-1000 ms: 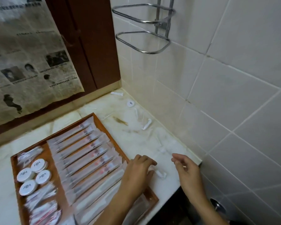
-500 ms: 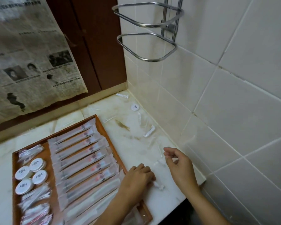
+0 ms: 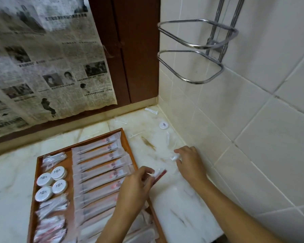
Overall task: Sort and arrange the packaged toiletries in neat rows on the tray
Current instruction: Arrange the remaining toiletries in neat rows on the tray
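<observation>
Wooden tray (image 3: 128, 148) sits on the marble counter (image 3: 179, 204) and carries a row of long sachets (image 3: 102, 165) beside round white tubs (image 3: 51, 183). Left hand (image 3: 135, 188) pinches a small clear packet (image 3: 158, 172) over the tray's right edge. Right hand (image 3: 189, 162), apart from it, pinches another small packet (image 3: 175, 157) lying on the counter near the tiled wall (image 3: 253, 120).

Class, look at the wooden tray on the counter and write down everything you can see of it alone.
The wooden tray is a shallow reddish-brown rectangle with a thin raised rim, lying flat and slightly askew on the pale marble counter. Long sachets lie in a row down its right part; four round white tins and clear packets fill its left. The left hand hovers above its right rim. Its near end runs out of frame.
</observation>
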The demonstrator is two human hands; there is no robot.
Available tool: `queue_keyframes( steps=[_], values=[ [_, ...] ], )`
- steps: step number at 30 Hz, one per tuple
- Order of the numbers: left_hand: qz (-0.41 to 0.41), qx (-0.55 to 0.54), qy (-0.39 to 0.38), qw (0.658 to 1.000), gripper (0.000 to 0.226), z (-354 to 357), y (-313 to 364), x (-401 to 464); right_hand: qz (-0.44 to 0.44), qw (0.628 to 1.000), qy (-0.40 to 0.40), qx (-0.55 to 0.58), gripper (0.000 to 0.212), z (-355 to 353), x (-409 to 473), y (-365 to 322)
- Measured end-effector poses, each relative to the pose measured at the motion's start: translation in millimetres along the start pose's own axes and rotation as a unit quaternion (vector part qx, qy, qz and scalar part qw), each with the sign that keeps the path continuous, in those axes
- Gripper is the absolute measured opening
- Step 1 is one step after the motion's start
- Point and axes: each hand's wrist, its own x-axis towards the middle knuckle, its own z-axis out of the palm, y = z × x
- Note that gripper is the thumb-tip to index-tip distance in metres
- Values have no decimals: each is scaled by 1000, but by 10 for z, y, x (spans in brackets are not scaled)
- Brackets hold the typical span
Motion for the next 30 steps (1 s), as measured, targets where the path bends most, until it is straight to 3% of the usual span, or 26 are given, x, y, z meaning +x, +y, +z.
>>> queue_keyframes(
  steps=[6,17,26,30],
  values=[
    [-77,-55,29,995,7,-49,-84,-21,-30,994,-32,-103,27,84,144,44],
    [-91,-87,35,991,12,-57,-95,17,-78,989,-17,-124,9,94,231,140],
    [-79,-88,69,991,11,-174,-187,35,-82,995,64,7,7,-82,296,-165],
    [-81,-100,93,987,14,-303,-311,-4,-59,989,54,122,8,-134,237,-494]
  ],
)
